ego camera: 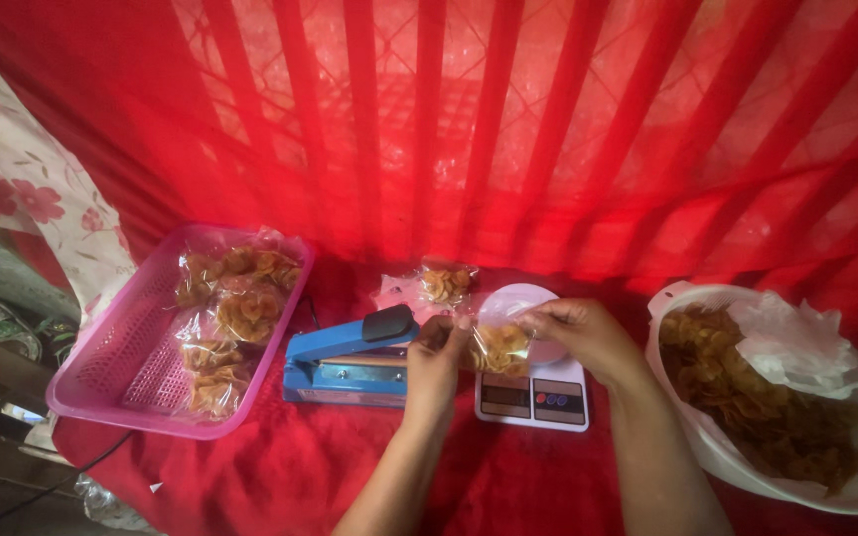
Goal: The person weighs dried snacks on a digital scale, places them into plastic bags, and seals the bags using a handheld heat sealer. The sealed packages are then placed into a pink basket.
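Both hands, left hand [436,359] and right hand [580,333], pinch one clear bag of chips [499,347] with closed fingers above one white scale [533,389]. Left of the scale sits one blue sealer [342,359], then one pink basket [121,362] holding four filled bags.

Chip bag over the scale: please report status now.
Both hands, left hand and right hand, grip the chip bag. Bag held above the white scale. Blue sealer beside it, nothing in the way.
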